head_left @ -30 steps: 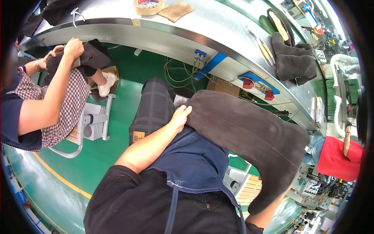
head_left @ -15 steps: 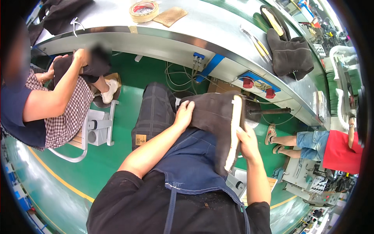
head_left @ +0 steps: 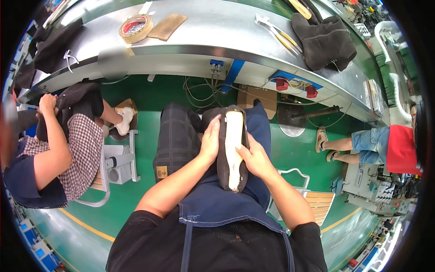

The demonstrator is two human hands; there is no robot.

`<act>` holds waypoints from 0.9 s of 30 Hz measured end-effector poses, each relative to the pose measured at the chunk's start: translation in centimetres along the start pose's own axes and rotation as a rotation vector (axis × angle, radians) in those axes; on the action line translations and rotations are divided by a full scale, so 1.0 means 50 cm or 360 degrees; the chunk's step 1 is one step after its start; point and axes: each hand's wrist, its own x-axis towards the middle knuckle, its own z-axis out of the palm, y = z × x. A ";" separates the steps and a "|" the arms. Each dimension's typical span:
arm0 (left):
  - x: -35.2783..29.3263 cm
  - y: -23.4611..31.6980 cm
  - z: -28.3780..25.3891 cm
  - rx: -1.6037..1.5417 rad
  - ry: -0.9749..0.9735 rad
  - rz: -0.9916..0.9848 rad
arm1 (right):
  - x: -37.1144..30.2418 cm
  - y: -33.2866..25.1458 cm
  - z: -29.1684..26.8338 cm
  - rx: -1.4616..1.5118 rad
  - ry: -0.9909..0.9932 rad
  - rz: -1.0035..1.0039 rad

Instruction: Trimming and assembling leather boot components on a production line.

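Note:
A dark brown boot [head_left: 234, 149] without an outsole lies over my lap, its long cream underside facing up and its dark edge around it. My left hand [head_left: 210, 141] is pressed along the boot's left side, fingers pointing away from me. My right hand [head_left: 255, 157] grips the other side, with its thumb on the cream underside and its fingers partly hidden behind the boot. The boot's shaft is mostly hidden beneath the foot part.
On the metal bench [head_left: 213, 38] ahead are a tape roll [head_left: 136, 28], a brown pad [head_left: 167, 26], yellow-handled pincers [head_left: 281, 35] and another dark boot [head_left: 324, 43]. A seated co-worker [head_left: 50, 149] handles dark material at left; a person in red [head_left: 401, 149] stands at right.
The boot has turned from side-on to underside-up and moved left, in front of me. My right hand came inward with it, and its thumb now rests on the underside.

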 end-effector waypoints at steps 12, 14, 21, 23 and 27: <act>0.048 0.118 0.018 0.0674 -0.0108 0.0259 | 0.032 -0.046 -0.006 -0.0470 -0.0060 0.0300; 0.061 0.140 0.022 0.0800 -0.0140 0.0257 | 0.046 -0.050 -0.032 -0.0685 -0.0182 0.0324; 0.064 0.193 0.018 0.1220 -0.0172 0.0565 | 0.183 0.018 -0.115 0.0328 -0.0215 0.0588; 0.073 0.197 0.025 0.1276 -0.0185 0.0543 | 0.280 0.040 -0.111 0.0159 -0.0099 0.0658; 0.088 0.209 0.037 0.1117 -0.0212 0.0329 | 0.459 0.090 -0.038 -0.0199 -0.0481 0.1121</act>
